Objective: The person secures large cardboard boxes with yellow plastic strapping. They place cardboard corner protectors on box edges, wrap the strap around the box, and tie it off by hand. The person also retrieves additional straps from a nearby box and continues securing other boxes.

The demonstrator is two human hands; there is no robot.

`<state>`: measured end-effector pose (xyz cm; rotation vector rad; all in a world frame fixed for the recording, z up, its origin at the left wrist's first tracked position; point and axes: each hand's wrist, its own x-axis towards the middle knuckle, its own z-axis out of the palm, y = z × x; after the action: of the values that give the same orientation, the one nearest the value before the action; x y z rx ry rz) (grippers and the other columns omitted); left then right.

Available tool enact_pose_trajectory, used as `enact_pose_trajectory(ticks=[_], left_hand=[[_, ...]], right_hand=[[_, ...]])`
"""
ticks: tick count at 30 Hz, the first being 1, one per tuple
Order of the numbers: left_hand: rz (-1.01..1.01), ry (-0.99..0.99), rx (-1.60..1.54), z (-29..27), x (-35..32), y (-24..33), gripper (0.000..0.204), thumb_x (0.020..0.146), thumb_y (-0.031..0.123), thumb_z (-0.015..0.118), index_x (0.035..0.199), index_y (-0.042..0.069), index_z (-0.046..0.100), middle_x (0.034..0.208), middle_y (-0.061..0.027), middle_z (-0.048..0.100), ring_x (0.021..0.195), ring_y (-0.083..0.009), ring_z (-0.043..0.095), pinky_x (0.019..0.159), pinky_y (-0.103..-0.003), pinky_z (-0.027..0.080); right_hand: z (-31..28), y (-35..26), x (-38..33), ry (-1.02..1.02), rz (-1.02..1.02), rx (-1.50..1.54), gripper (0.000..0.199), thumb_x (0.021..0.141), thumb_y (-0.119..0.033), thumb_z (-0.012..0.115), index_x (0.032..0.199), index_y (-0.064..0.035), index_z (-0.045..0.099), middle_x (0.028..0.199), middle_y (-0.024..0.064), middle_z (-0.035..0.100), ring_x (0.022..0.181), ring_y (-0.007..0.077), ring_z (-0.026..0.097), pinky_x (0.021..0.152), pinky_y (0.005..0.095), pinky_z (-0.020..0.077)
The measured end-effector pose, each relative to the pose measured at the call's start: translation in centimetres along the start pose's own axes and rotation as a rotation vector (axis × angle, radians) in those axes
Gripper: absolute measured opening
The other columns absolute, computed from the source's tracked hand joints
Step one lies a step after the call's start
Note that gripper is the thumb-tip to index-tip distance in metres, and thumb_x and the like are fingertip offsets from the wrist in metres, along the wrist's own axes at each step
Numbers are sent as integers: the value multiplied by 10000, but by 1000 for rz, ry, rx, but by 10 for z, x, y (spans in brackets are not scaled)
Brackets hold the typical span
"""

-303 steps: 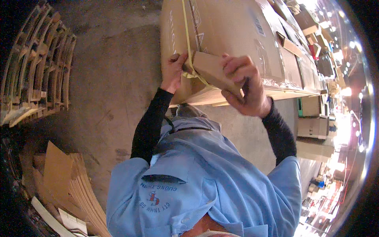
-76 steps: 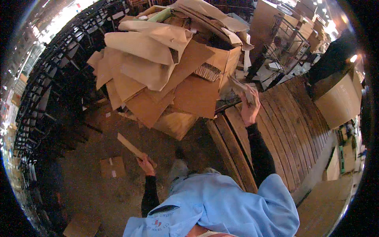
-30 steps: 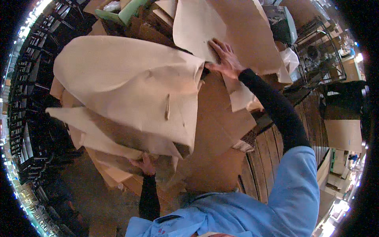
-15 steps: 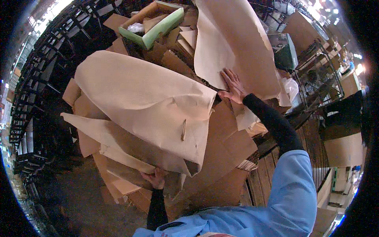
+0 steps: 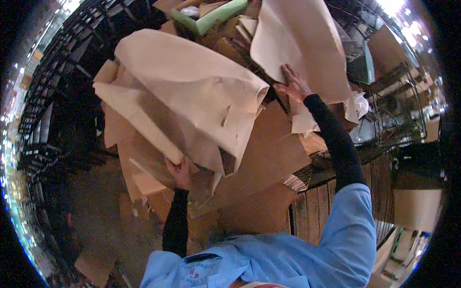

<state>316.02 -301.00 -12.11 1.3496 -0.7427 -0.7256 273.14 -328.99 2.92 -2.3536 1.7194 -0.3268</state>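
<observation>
The left hand (image 5: 180, 173) grips the lower edge of a big cardboard sheet (image 5: 192, 91), its fingers partly hidden beneath. The right hand (image 5: 294, 85) lies flat and open on an upper paper sheet (image 5: 302, 43) atop the cardboard pile (image 5: 269, 158).

Left hand (image 5: 180, 172) low, right hand (image 5: 294, 85) outstretched.

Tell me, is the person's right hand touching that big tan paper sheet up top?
Touching: the head view shows the right hand pressed flat on the tan paper sheet.
</observation>
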Motion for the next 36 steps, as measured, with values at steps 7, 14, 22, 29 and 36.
enact_pose_trajectory(ticks=[7, 14, 22, 29, 36], left_hand=[[173, 9, 151, -14, -10, 48, 728, 843, 111, 726, 1407, -52, 295, 1325, -153, 452, 1152, -212, 473, 986, -347, 411], [174, -152, 177, -64, -34, 44, 810, 848, 214, 713, 1459, -28, 241, 1402, -162, 402, 1215, -245, 456, 1051, -373, 362], [-522, -1315, -56, -26, -205, 130, 515, 782, 111, 739, 1221, 14, 488, 1145, -76, 565, 1016, -198, 565, 852, -338, 482], [-13, -2353, -75, -17, -365, 198, 307, 724, 136, 745, 935, -16, 581, 837, -119, 574, 767, -213, 579, 663, -322, 469], [332, -2746, -146, -41, -536, 205, 472, 676, 222, 820, 1014, 7, 570, 963, -130, 575, 849, -286, 598, 723, -360, 499]], right_hand=[[-37, -44, -60, 309, -24, -2, 675, 858, -352, 683, 1418, -74, 429, 1499, 183, 358, 1367, 368, 358, 1130, 460, 292], [-51, -116, -277, 624, 77, 431, 583, 801, -119, 733, 1324, -20, 496, 1348, 161, 520, 1264, 282, 490, 1070, 385, 381], [-5, -292, -561, 699, 538, 1576, 994, 786, -526, 735, 1467, 34, 277, 1435, 173, 440, 1327, 268, 431, 1078, 419, 379], [-25, -369, -701, 1345, 431, 1592, 1014, 740, -564, 734, 1482, -64, 258, 1379, 168, 474, 1248, 306, 503, 1023, 445, 421], [-16, -432, -861, 1971, 572, 1306, 689, 824, -377, 673, 1365, -54, 394, 980, 98, 585, 905, 244, 598, 821, 403, 494]])
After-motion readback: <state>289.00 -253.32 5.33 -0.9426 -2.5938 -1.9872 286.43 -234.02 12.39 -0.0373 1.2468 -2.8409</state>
